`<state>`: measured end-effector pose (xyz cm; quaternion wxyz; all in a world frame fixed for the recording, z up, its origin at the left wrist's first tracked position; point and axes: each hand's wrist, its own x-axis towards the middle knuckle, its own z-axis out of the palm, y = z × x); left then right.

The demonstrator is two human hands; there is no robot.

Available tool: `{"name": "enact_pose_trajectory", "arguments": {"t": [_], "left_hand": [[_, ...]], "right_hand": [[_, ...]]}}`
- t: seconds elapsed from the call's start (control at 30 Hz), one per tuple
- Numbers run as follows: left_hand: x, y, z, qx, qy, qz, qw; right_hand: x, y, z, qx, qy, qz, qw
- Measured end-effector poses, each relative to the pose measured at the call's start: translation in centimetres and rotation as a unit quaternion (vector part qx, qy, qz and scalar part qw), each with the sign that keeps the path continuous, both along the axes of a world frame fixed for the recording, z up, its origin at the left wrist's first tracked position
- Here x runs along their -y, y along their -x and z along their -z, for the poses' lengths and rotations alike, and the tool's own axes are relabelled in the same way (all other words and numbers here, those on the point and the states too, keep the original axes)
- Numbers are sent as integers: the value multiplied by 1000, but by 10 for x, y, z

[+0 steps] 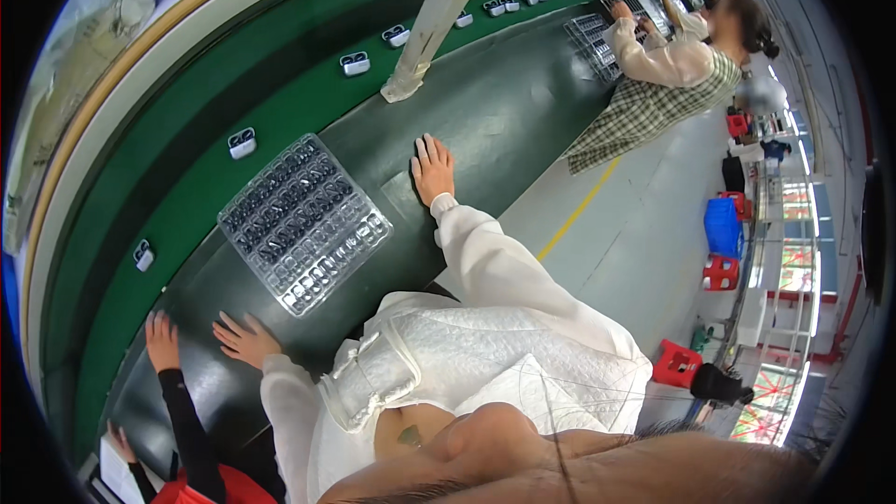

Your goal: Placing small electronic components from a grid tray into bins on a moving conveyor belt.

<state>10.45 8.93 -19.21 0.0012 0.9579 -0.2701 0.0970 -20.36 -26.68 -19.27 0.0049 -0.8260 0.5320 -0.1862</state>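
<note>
My left hand [245, 338] lies flat on the dark worktop [485, 121], fingers spread, holding nothing. It rests just below the near corner of a clear plastic compartment tray [303, 219] that holds several small dark parts. My right hand [432, 168] also lies flat and empty on the worktop, to the right of the tray and apart from it. Both arms wear white sleeves.
A green conveyor belt [187, 187] runs beyond the worktop, carrying small white open cases [242, 142] spaced along it. A neighbour's hand in a black sleeve [161, 341] rests beside my left hand. Another person [672, 65] works over trays farther along. A slanted white post [439, 19] stands on the worktop.
</note>
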Motion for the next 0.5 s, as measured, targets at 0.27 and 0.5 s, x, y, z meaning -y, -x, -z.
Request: {"name": "enact_pose_trajectory", "arguments": {"t": [0.27, 0.5], "left_hand": [[-4, -5, 2, -2, -21, -7, 1000], [-1, -5, 3, -18, -24, -5, 1000]], "right_hand": [[0, -5, -4, 4, 25, -6, 1000], [0, -4, -5, 10, 19, -6, 1000]]}}
